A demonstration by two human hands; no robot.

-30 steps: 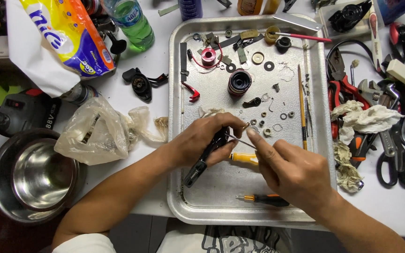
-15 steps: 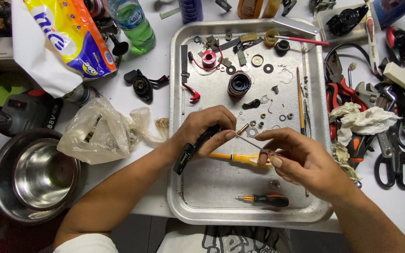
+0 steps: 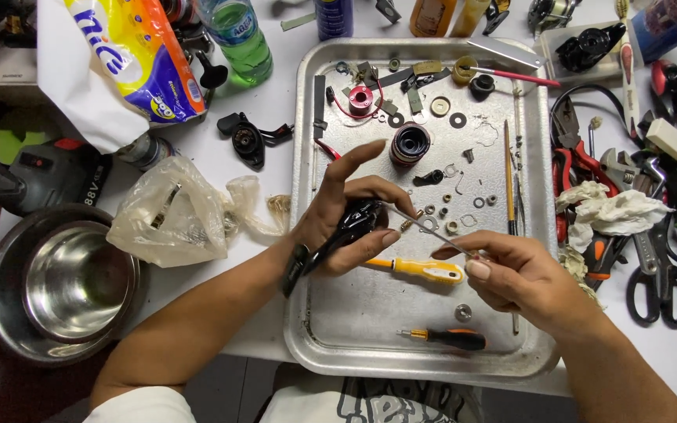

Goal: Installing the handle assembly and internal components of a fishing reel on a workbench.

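Observation:
My left hand (image 3: pixel 346 211) grips a black fishing-reel body (image 3: pixel 338 235) over the metal tray (image 3: pixel 307 329), index finger raised. My right hand (image 3: pixel 511 274) pinches a thin metal pick or tweezers (image 3: pixel 425 231), whose tip touches the top of the reel body. A yellow-handled screwdriver (image 3: pixel 421 269) lies on the tray between my hands. Below my right hand lies a black-and-orange screwdriver (image 3: pixel 444 338). Small washers and screws (image 3: pixel 448 219) are scattered just beyond my fingers.
A black spool (image 3: pixel 410 143), a red spool (image 3: pixel 360 99) and several small parts lie at the tray's far end. A crumpled plastic bag (image 3: pixel 174 211) and a steel bowl (image 3: pixel 56 286) sit left. Pliers, scissors (image 3: pixel 656 282) and tissue (image 3: pixel 617 211) crowd the right. A green bottle (image 3: pixel 233 35) stands behind.
My left hand has turned the reel body and lifted its index finger. My right hand shifted right and now holds the thin tool against the reel; the yellow screwdriver lies flat on the tray.

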